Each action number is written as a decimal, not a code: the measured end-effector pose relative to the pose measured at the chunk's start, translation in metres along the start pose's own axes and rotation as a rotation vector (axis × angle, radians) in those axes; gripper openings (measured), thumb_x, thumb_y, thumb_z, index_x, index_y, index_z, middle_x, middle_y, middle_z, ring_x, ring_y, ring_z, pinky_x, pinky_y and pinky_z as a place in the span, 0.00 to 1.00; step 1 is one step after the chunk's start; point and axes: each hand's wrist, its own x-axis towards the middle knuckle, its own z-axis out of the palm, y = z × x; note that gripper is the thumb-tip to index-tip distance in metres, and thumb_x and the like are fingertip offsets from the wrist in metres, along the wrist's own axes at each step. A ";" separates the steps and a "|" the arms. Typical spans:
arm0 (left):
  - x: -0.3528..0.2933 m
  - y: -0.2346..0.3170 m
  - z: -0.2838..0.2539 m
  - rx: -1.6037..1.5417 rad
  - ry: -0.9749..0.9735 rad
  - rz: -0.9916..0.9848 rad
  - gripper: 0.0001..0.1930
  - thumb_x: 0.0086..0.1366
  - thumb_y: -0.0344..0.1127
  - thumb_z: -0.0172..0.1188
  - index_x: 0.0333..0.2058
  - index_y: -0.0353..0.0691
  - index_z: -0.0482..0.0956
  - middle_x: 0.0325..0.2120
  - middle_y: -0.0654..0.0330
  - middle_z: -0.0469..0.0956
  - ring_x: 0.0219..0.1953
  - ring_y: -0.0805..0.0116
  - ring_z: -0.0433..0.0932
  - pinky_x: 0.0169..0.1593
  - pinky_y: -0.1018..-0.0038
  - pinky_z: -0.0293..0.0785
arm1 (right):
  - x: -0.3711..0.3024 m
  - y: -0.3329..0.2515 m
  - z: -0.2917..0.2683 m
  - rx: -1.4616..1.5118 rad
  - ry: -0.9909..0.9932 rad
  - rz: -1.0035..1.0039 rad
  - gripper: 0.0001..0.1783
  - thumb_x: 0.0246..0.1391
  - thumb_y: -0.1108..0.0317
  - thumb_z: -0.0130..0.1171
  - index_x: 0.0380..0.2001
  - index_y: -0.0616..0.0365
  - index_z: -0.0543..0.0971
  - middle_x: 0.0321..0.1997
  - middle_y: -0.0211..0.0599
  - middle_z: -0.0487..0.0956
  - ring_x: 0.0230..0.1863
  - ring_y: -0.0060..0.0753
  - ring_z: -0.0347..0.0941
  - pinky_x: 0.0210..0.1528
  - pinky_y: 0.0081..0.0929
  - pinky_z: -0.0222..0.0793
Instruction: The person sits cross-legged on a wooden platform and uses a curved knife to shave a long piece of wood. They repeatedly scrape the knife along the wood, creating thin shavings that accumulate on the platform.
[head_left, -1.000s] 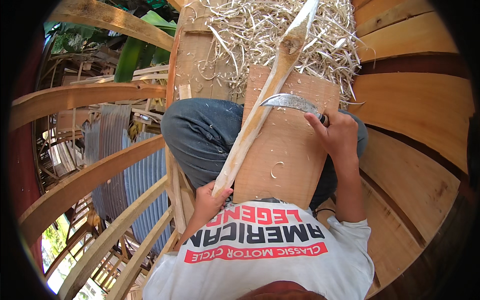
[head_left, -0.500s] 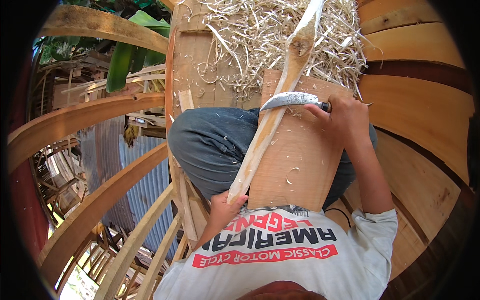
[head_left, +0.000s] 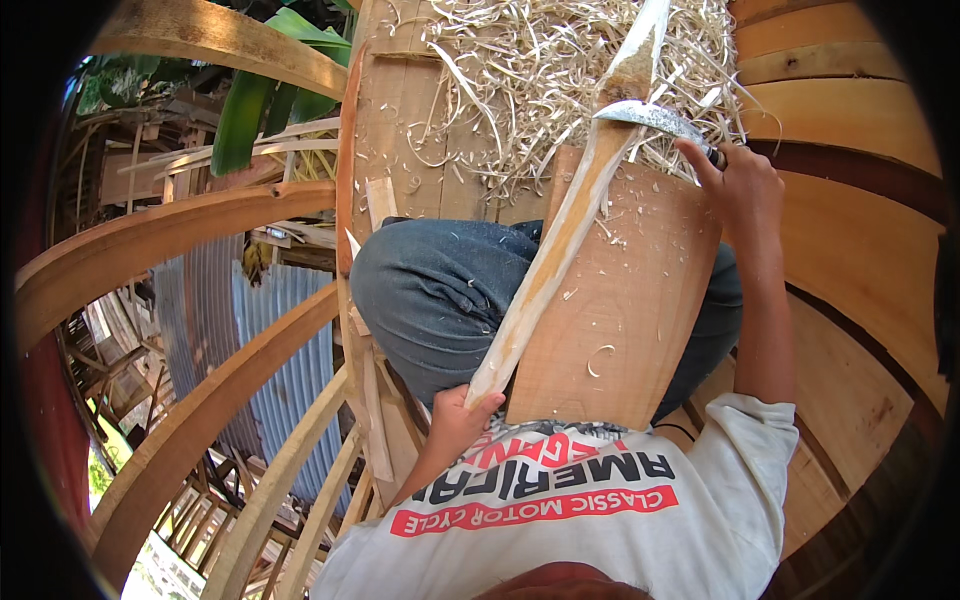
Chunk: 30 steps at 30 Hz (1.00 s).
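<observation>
Wooden pole (head_left: 560, 255) clasped in left hand (head_left: 465, 417), the extended right hand (head_left: 745, 185) clutches a knife (head_left: 657, 118).

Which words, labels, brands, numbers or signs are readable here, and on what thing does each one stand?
White shirt, upside down in view; wording not copied here:
Red lettering, partly lost in folds.
Large black lettering.
White lettering on a red band.
No lettering visible on the curved knife, wooden stick or board.

Wooden rails (head_left: 190, 217) stand left before corrugated sheets (head_left: 272, 298); broad planks (head_left: 855, 235) line the right.
</observation>
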 end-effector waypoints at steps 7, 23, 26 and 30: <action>0.001 -0.007 -0.002 -0.008 -0.013 0.007 0.20 0.60 0.46 0.64 0.23 0.31 0.77 0.12 0.66 0.71 0.16 0.83 0.68 0.20 0.80 0.64 | -0.055 -0.025 -0.001 0.126 -0.002 -0.244 0.39 0.44 0.29 0.55 0.08 0.58 0.71 0.08 0.39 0.68 0.12 0.40 0.68 0.18 0.33 0.66; 0.002 -0.001 -0.003 -0.020 -0.012 -0.027 0.18 0.63 0.43 0.61 0.22 0.32 0.76 0.12 0.67 0.70 0.15 0.82 0.67 0.20 0.81 0.62 | -0.006 0.012 0.001 0.040 0.037 -0.047 0.42 0.45 0.26 0.51 0.10 0.60 0.72 0.11 0.43 0.73 0.16 0.41 0.73 0.21 0.34 0.69; 0.001 0.000 -0.002 -0.028 -0.016 -0.011 0.19 0.63 0.42 0.61 0.20 0.33 0.75 0.12 0.67 0.70 0.15 0.82 0.67 0.20 0.81 0.62 | -0.044 -0.009 0.004 0.176 -0.003 -0.165 0.40 0.44 0.28 0.55 0.10 0.60 0.73 0.11 0.42 0.72 0.16 0.40 0.73 0.20 0.33 0.68; 0.001 0.004 -0.003 0.004 -0.033 -0.022 0.19 0.63 0.43 0.61 0.21 0.33 0.75 0.12 0.68 0.70 0.15 0.83 0.66 0.20 0.82 0.61 | -0.047 -0.015 0.008 0.138 -0.081 -0.117 0.37 0.44 0.31 0.57 0.12 0.59 0.74 0.11 0.39 0.71 0.16 0.41 0.72 0.21 0.35 0.67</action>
